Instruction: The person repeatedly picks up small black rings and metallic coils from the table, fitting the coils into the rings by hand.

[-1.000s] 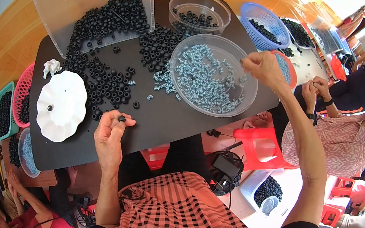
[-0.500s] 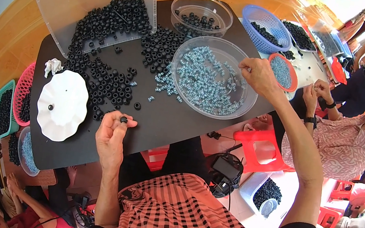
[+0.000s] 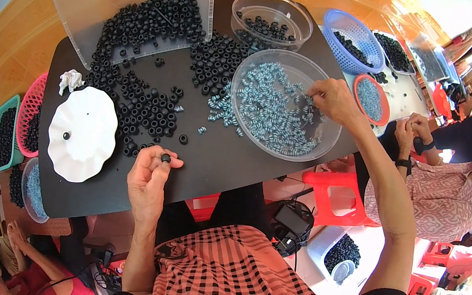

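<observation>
The person's left hand point(image 3: 147, 182) is pinching a small black ring point(image 3: 165, 158) between thumb and fingertips, just above the black table point(image 3: 227, 159), beside the white scalloped lid point(image 3: 82, 133). The right hand point(image 3: 333, 99) is reaching into the clear round bowl point(image 3: 251, 134) of pale blue screws point(image 3: 273, 113), fingers curled down among them; whether they are gripping one cannot be told.

Bright daylight, sharp ctr, fisheye-warped edges.
</observation>
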`<move>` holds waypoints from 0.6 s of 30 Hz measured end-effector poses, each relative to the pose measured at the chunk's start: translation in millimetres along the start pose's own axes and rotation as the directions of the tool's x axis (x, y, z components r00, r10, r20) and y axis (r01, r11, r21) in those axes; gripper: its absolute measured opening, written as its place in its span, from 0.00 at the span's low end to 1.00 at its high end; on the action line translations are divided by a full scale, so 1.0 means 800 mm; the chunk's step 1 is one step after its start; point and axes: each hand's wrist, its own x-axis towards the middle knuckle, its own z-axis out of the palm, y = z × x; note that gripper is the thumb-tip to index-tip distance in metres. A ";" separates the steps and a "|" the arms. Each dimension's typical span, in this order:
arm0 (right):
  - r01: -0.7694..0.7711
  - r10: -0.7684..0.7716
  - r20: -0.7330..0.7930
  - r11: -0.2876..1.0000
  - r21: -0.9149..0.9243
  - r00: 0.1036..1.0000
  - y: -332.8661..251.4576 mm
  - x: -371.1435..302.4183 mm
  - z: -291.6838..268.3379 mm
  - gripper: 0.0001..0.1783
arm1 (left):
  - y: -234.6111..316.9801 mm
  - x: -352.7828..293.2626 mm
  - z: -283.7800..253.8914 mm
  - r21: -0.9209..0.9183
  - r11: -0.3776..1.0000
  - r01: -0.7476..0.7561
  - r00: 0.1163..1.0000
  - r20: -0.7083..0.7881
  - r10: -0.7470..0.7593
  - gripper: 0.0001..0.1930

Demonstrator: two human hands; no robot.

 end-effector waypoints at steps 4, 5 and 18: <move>-0.224 0.215 0.071 0.964 0.147 0.974 -0.011 0.005 -0.007 0.11 | 0.000 0.000 0.000 -0.009 1.000 0.004 1.000 -0.009 -0.004 0.07; -0.166 0.162 0.039 0.981 0.103 0.986 -0.007 0.003 -0.005 0.12 | -0.001 0.000 0.000 -0.013 1.000 0.008 1.000 0.000 -0.008 0.07; -0.159 0.155 0.097 0.987 0.031 0.983 -0.010 0.011 -0.008 0.11 | 0.003 -0.003 0.002 -0.021 0.999 0.026 1.000 -0.007 -0.026 0.10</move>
